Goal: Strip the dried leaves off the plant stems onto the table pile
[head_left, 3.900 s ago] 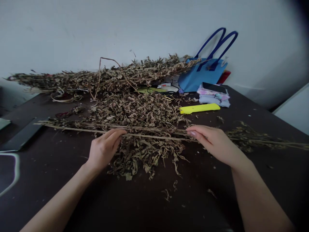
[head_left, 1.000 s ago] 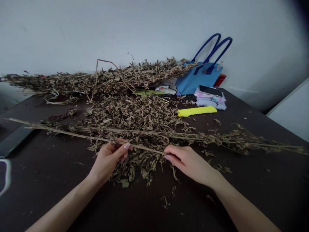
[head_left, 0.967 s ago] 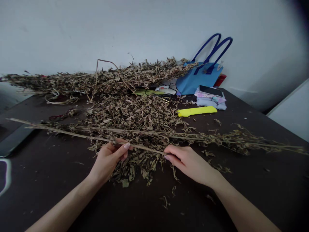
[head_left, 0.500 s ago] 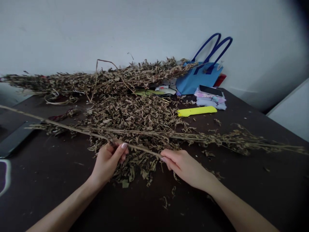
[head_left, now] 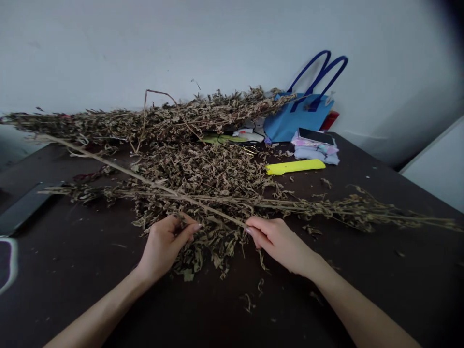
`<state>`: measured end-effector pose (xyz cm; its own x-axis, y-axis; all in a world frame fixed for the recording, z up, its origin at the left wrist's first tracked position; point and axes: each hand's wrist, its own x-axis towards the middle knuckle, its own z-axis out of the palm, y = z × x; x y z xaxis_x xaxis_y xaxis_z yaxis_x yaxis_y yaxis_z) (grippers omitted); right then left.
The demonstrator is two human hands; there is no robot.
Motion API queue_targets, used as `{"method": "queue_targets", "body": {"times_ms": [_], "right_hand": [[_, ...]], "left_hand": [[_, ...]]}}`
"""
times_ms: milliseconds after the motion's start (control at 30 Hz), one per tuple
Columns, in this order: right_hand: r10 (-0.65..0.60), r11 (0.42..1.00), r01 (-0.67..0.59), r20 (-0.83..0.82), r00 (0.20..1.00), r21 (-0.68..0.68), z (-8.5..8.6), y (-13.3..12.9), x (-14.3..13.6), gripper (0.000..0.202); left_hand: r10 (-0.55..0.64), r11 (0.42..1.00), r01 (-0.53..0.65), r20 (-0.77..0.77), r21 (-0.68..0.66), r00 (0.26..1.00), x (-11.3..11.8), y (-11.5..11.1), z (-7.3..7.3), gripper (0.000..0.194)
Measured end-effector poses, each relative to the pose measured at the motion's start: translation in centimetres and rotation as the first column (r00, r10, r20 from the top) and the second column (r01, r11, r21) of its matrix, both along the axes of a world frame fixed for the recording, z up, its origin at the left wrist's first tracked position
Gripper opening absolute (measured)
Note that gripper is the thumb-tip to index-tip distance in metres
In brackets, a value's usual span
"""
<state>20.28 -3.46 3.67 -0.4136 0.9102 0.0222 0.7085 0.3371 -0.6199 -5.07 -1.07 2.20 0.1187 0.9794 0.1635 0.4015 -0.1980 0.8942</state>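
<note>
Brown stem (head_left: 155,185) between right fingers (head_left: 258,223), just beyond left fingers (head_left: 187,234)

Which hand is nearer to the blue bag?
Right. The right hand, holding a stalk, is in front of the blue bag; the left hand is farther off, to the left.

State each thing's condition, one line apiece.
Right hand: closed on the bare stem
Left hand: fingers bent, any hold unclear
Bare stem: held slanted
Leaf pile: dry, crumpled, loose
Front bundle: lying across leaf pile
Back bundle: dried, leafy
Blue bag: handles raised
Phone: flat on purple packs, screen dark
Yellow object: lying flat
</note>
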Motion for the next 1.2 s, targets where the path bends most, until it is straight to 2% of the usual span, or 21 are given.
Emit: {"method": "queue_targets", "body": {"times_ms": [133, 233, 300, 400, 567, 733, 967, 1200], "right_hand": [[-0.043, 0.996, 0.038, 0.061, 0.997, 0.076, -0.1, -0.1, 0.1, 0.021], [-0.044, 0.995, 0.038, 0.068, 0.997, 0.089, -0.1, -0.2, -0.1, 0.019], [-0.043, 0.993, 0.036, 0.055, 0.998, 0.116, -0.1, -0.3, -0.2, 0.021], [-0.021, 0.982, 0.01, 0.059, 0.998, 0.187, -0.3, -0.3, -0.2, 0.026], [-0.02, 0.953, -0.011, 0.097, 0.995, 0.303, -0.7, -0.2, -0.3, 0.025], [-0.017, 0.93, -0.03, 0.125, 0.992, 0.367, -0.8, -0.3, -0.4, 0.023], [-0.001, 0.902, -0.067, 0.157, 0.988, 0.427, -1.2, -0.4, -0.5, 0.022], [-0.005, 0.872, -0.076, 0.164, 0.986, 0.483, -1.3, -0.7, -0.9, 0.02]], "left_hand": [[0.008, 0.997, -0.008, -0.007, 0.074, 1.0, 0.2, 0.0, 0.2, 0.008], [-0.005, 0.995, 0.003, 0.019, 0.098, 1.0, 0.2, 0.1, 0.3, 0.017], [0.003, 0.998, -0.004, 0.011, 0.057, 1.0, 0.1, 0.2, 0.3, 0.023], [0.047, 0.999, -0.047, 0.016, -0.023, 0.999, -0.2, 0.3, 0.3, 0.021], [0.152, 0.979, -0.126, 0.162, -0.159, 0.975, -0.3, 0.6, 0.1, 0.027], [0.167, 0.963, -0.099, 0.268, -0.25, 0.949, -0.5, 0.8, -0.4, 0.029], [0.202, 0.953, -0.087, 0.394, -0.292, 0.897, -0.6, 1.1, -0.8, 0.033], [0.233, 0.946, -0.12, 0.374, -0.301, 0.898, -0.5, 1.1, -1.0, 0.034]]}}
